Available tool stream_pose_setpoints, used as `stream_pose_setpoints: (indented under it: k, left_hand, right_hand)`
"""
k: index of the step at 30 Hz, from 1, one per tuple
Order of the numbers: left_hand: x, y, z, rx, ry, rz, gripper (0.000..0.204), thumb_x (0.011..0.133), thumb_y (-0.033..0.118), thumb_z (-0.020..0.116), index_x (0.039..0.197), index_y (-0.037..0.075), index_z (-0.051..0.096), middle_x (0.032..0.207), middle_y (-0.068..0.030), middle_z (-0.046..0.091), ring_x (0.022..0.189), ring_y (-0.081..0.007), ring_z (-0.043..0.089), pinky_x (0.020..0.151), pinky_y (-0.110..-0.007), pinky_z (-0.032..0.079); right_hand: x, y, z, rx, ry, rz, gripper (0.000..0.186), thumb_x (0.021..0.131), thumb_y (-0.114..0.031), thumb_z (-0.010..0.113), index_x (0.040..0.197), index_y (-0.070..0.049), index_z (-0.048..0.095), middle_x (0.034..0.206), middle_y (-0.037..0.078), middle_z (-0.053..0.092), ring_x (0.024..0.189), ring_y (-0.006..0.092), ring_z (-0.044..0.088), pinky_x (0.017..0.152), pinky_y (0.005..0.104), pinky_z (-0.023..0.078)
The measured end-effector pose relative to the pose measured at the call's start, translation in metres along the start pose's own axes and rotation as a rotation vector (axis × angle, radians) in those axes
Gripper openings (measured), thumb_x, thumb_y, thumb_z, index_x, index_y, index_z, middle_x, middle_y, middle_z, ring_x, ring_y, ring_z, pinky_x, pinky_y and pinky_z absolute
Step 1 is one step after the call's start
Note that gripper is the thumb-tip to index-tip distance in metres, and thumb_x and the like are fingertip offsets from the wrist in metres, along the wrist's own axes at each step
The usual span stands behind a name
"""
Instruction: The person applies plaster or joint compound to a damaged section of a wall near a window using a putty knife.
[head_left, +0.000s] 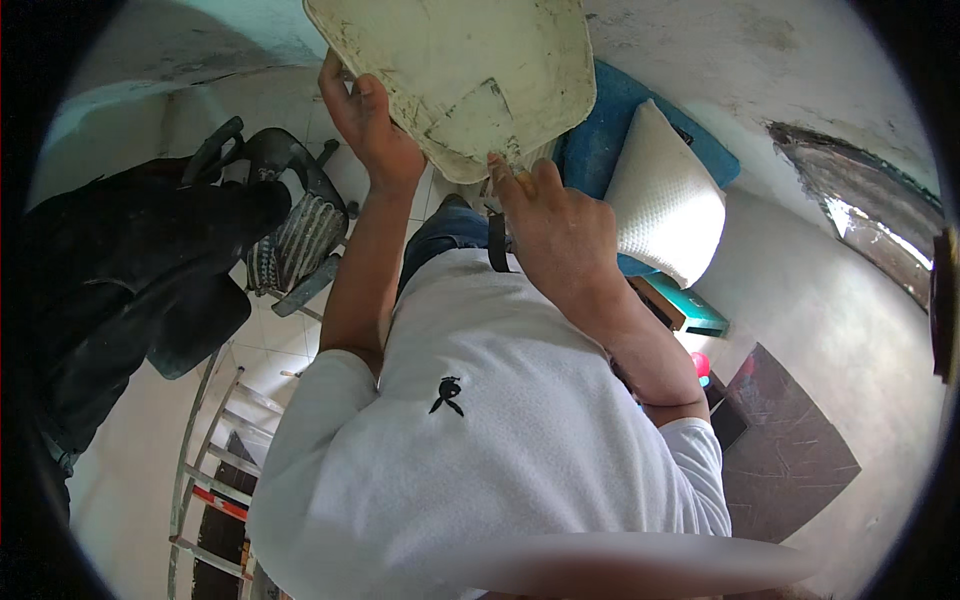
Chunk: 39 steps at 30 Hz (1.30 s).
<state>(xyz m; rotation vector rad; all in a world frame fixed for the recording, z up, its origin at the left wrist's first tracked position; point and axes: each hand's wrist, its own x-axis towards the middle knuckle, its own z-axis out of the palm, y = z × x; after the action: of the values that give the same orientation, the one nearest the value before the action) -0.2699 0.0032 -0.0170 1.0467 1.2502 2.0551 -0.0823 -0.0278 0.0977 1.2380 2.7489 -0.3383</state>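
Note:
In front of me at the top of the head view is a pale, stained plastic tub point(455, 45) with rounded corners. My left hand point(378, 130) is closed on its left rim, thumb on the near side. My right hand point(560, 222) is wrapped around the handle of a putty knife point(482, 112). The flat square blade lies over the inside of the tub near its lower edge, and its surface is smeared with pale material. Most of the handle is hidden by my fingers.
A black office chair point(290, 165) with dark cloth point(130, 270) stands at left, above a metal ladder point(225, 455). At right are a blue padded seat point(590, 125), a white cushion point(668, 195), a teal box point(690, 305) and a grey panel point(785, 455) against the wall.

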Motion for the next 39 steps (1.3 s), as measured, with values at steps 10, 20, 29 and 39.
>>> stream_pose_setpoints:
  k: [10, 20, 29, 39]
  left_hand:
    - [-0.010, -0.002, 0.012, -0.143, 0.055, -0.065, 0.062, 0.100, 0.043, 0.053, 0.137, -0.001, 0.031, 0.123, -0.0160, 0.051, 0.113, -0.0188, 0.053, 0.092, -0.033, 0.045]
    - [0.004, 0.001, 0.017, -0.175, -0.236, -0.088, 0.065, 0.097, 0.039, 0.059, 0.140, -0.003, 0.034, 0.122, -0.0194, 0.060, 0.110, -0.0215, 0.061, 0.091, -0.035, 0.051]
    - [0.002, 0.022, 0.039, -0.193, -0.296, -0.088, 0.059, 0.099, 0.036, 0.057, 0.143, 0.003, 0.035, 0.106, -0.0108, 0.067, 0.092, -0.0121, 0.061, 0.083, -0.028, 0.046]
    - [-0.009, 0.032, 0.051, -0.249, -0.323, -0.068, 0.062, 0.098, 0.039, 0.059, 0.144, 0.003, 0.037, 0.108, -0.0083, 0.066, 0.099, -0.0126, 0.063, 0.078, -0.024, 0.048]
  right_hand:
    - [-0.015, 0.013, -0.027, 0.093, 0.098, 0.117, 0.040, 0.082, -0.007, 0.062, 0.121, -0.014, 0.066, 0.081, 0.008, 0.058, 0.062, 0.0231, 0.065, 0.052, 0.0347, 0.052]
    - [0.011, 0.091, -0.095, 0.267, 0.149, -0.105, 0.027, 0.078, 0.000, 0.066, 0.105, -0.004, 0.068, 0.086, 0.014, 0.067, 0.069, 0.0218, 0.064, 0.064, 0.0322, 0.050]
    - [0.032, 0.094, -0.101, 0.451, 0.327, -0.058, 0.023, 0.082, -0.002, 0.073, 0.104, -0.001, 0.064, 0.092, 0.014, 0.070, 0.084, 0.0204, 0.071, 0.073, 0.0298, 0.059]
    - [0.044, 0.096, -0.098, 0.385, 0.115, -0.245, 0.021, 0.084, 0.002, 0.069, 0.101, -0.004, 0.058, 0.095, 0.012, 0.070, 0.087, 0.0227, 0.072, 0.074, 0.0315, 0.060]
